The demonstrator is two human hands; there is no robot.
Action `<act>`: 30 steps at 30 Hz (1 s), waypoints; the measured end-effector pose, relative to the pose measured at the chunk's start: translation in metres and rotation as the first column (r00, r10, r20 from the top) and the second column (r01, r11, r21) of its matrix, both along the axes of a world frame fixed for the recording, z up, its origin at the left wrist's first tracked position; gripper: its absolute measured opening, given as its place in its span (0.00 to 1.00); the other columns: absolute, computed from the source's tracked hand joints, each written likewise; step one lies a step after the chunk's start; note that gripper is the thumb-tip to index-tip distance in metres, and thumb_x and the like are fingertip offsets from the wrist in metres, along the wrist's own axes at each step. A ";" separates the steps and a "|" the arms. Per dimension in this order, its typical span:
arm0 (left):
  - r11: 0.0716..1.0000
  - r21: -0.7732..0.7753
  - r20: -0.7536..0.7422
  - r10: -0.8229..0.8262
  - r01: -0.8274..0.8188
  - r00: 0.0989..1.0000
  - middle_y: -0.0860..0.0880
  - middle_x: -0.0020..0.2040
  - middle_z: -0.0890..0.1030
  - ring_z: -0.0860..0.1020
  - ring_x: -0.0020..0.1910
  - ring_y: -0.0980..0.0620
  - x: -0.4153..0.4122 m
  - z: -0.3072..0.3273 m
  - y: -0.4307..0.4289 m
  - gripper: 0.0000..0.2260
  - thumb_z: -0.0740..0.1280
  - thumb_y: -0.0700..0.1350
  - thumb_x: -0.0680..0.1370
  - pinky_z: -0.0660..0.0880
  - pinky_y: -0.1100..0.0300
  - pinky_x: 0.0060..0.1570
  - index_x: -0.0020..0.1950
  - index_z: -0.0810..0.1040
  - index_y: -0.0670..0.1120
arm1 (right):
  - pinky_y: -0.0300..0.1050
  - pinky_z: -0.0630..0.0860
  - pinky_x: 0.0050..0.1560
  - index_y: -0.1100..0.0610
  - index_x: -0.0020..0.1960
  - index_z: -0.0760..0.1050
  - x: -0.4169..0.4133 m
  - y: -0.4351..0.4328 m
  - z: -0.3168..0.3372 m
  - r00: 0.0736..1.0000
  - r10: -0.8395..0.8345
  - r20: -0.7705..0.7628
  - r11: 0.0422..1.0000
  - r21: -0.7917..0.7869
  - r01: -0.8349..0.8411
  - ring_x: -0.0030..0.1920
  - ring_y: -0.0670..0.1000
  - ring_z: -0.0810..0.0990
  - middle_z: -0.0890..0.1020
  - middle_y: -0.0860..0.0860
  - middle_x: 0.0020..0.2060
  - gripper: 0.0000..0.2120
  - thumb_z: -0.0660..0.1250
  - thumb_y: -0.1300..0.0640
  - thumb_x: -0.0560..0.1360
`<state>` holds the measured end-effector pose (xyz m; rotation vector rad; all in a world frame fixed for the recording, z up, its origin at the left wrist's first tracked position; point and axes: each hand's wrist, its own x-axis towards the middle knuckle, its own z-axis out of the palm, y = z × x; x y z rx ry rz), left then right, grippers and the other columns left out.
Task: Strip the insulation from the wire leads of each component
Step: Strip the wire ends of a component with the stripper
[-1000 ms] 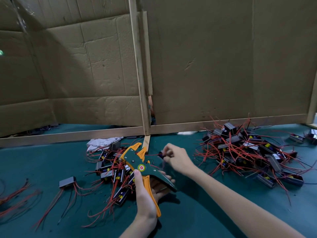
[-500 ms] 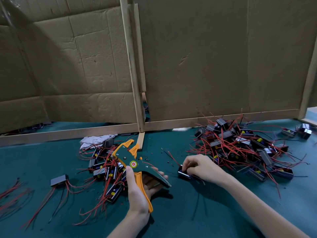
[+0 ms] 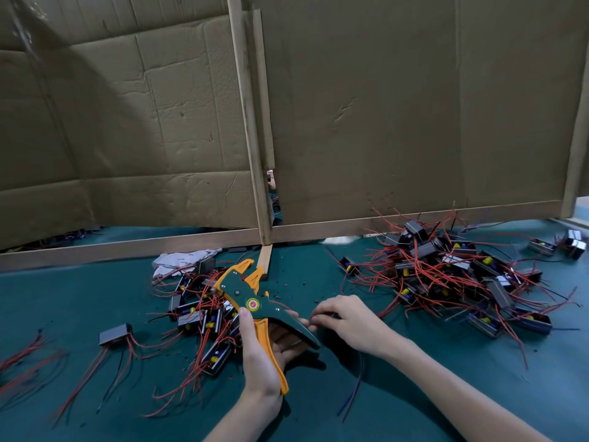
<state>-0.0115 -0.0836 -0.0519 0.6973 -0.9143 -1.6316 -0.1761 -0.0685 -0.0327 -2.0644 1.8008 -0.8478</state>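
My left hand [image 3: 258, 355] grips the orange handle of a green and orange wire stripper [image 3: 251, 302], whose jaws point up and away over the left pile of black components with red leads [image 3: 204, 314]. My right hand [image 3: 350, 323] is just right of the stripper's handles. Its curled fingers pinch a small dark component that is mostly hidden under the hand. That component's thin dark leads [image 3: 355, 390] trail toward me on the green mat. A larger pile of components [image 3: 446, 275] lies to the right.
A cardboard wall on a wooden frame [image 3: 127, 247] closes off the back of the table. A single black component [image 3: 114, 334] and loose red wires [image 3: 22, 355] lie at the left. A crumpled white cloth [image 3: 181, 260] sits behind the left pile. Small insulation scraps dot the mat.
My right hand picked a component from near the right pile and brought it left to the stripper's handles. My left hand and the stripper hardly moved.
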 end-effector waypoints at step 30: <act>0.952 0.034 0.063 -0.307 0.305 0.950 0.34 0.40 0.80 0.81 0.40 0.35 0.004 0.007 0.004 0.36 0.54 0.69 0.70 0.80 0.46 0.43 0.41 0.83 0.37 | 0.49 0.80 0.41 0.64 0.42 0.72 -0.026 0.027 0.017 0.279 -0.121 0.952 0.983 0.155 -0.102 0.28 0.52 0.77 0.71 0.53 0.22 0.08 0.60 0.62 0.78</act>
